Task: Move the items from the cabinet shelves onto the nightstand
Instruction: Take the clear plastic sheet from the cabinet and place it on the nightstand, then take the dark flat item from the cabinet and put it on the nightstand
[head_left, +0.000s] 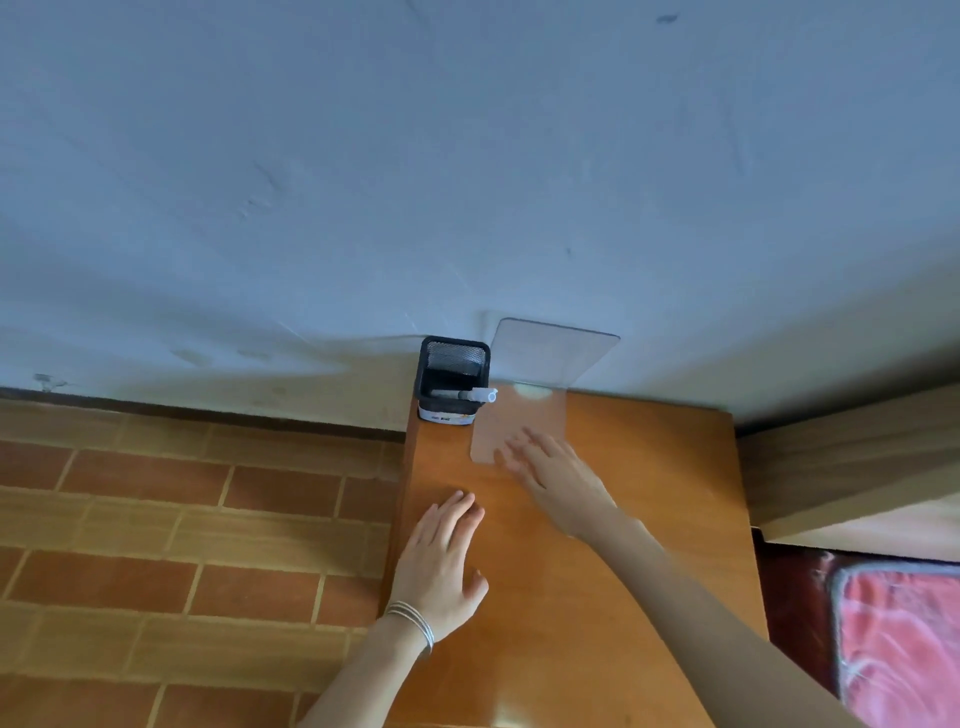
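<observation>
right hand (550, 467) is pressing, fingers straight, on the clear plastic stand (550, 356), likely seating it against the wall (467, 156) beside the mesh pen holder (453, 376); left hand (441, 561) is resting open on the nightstand (649, 493)

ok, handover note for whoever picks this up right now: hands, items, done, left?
Hands: left hand open, flat on the orange-brown wooden nightstand, holding nothing. right hand open, blurred, fingers laid on the clear bent plastic sheet.
Items: black mesh pen holder with a white-capped marker, at the back left corner; the sheet is beside it, with its upper half against the wall.
Done: both are on the nightstand.
Left: the cabinet is out of view, so I can't tell what remains.
</observation>
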